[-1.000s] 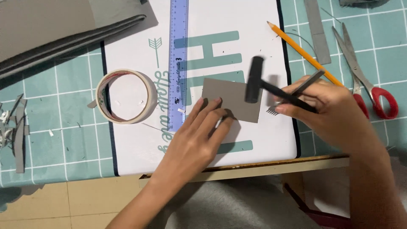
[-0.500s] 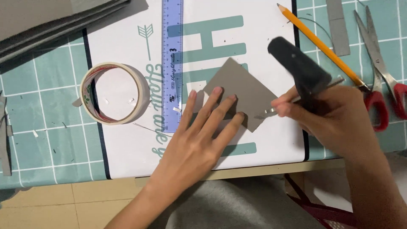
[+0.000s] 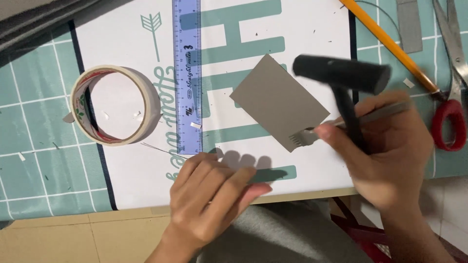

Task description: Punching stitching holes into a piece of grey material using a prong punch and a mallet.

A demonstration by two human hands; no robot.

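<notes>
1. Head view, now: the left hand (image 3: pixel 209 199) hovers above the white board (image 3: pixel 126 180) at about 7 o'clock from the grey card (image 3: pixel 278 102), fingers loosely spread and holding nothing. Half a second ago those fingers pressed down on the card; they have since come off it, so nothing pins the card now.
2. The card lies flat on the board near the frame's middle, turned diamond-wise and apart from the left hand. It has turned since a second ago.
3. The right hand (image 3: pixel 390 151) sits at 4 o'clock from the card, closed on two tools at once: a black mallet (image 3: pixel 343 73), its head raised and blurred at 2 o'clock from the card, and a pronged chisel (image 3: pixel 302 139) whose teeth meet the card's lower corner.
4. With the card free, a blow could shift it.
5. Around: a blue ruler (image 3: pixel 187 73) at 9 o'clock from the card, a tape roll (image 3: pixel 114 104) further left, a pencil (image 3: pixel 390 44) and red-handled scissors (image 3: pixel 451 97) at 2 to 3 o'clock on the green mat (image 3: pixel 39 122).
</notes>
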